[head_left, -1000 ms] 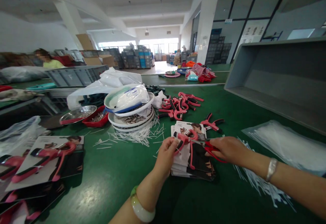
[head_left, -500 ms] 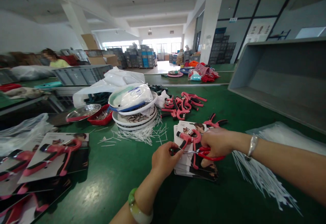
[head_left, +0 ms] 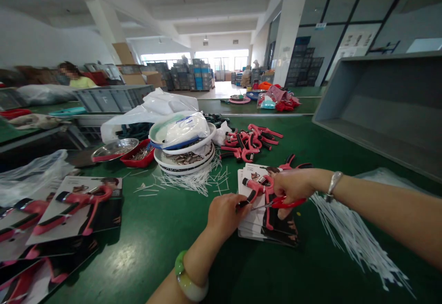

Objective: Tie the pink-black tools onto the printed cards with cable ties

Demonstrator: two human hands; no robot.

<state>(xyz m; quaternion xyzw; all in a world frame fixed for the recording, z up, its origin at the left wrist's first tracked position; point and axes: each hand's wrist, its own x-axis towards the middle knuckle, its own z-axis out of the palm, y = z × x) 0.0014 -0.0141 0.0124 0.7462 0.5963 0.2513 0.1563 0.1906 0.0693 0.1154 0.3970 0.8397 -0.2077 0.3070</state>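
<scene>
A pink hand gripper (head_left: 268,207) with black sleeves lies on a stack of printed cards (head_left: 247,228) in front of me. My left hand (head_left: 226,214) is closed, its thumb and fingers pinching around the end of one black handle; whether a tie end is also between them is hidden. My right hand (head_left: 293,186) is wrapped round red-handled scissors (head_left: 288,202), whose blades point left across the gripper, close to my left fingertips. Just behind the stack lies another pink gripper (head_left: 289,162), partly covered by my right hand.
Carded grippers (head_left: 74,207) are piled at left. White plastic ties (head_left: 355,235) lie under my right forearm. Further back are loose pink grippers (head_left: 250,143), stacked bowls (head_left: 183,166) with cut tie pieces before them, a red tray (head_left: 138,154) and a tilted grey crate (head_left: 380,96).
The scissors' red handles look closer together, and the blades have drawn slightly right. Both hands stay over the card stack. The whole view has shifted a little.
</scene>
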